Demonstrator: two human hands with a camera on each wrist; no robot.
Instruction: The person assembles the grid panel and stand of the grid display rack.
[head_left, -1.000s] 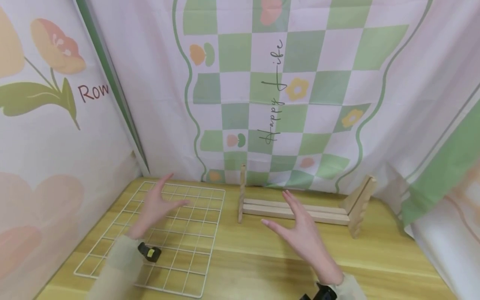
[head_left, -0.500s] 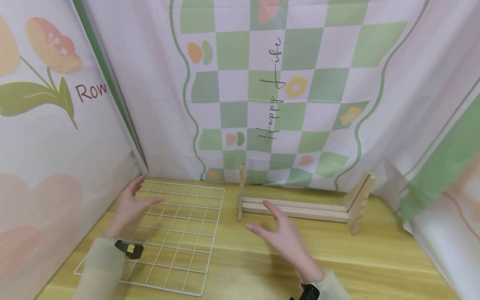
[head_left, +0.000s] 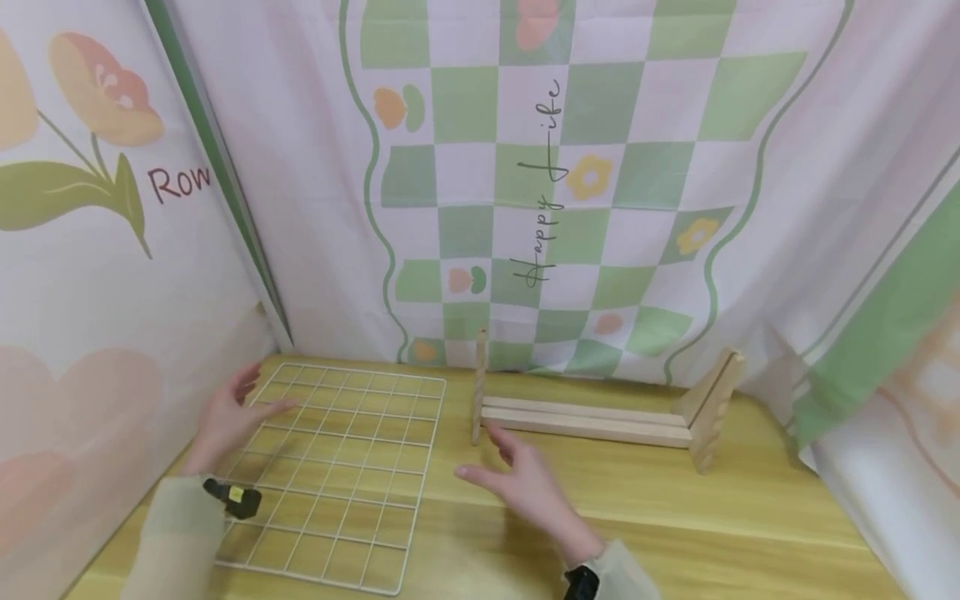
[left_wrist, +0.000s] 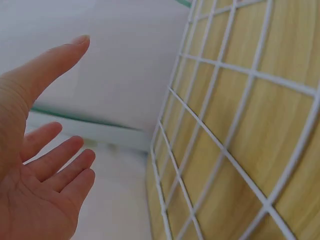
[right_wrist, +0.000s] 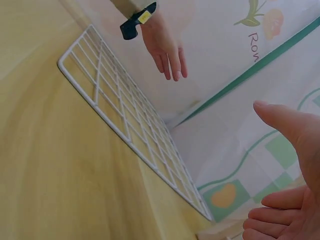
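A white wire grid panel lies flat on the left part of the wooden table. Over its left edge hovers my left hand, thumb spread from the fingers and holding nothing; the left wrist view shows the palm apart from the white wires. My right hand is above the table between the panel and a wooden rack, fingers loosely bent and nothing in them. In the right wrist view the right hand faces the grid's near edge, without touching it.
The rack has two upright end pieces joined by low slats and stands at the back right. A curtain with a green check print hangs behind the table. Another printed sheet borders the left side.
Both hands have moved left. My left hand went from above the grid to its left edge, and my right hand came from in front of the rack towards the grid's right side.
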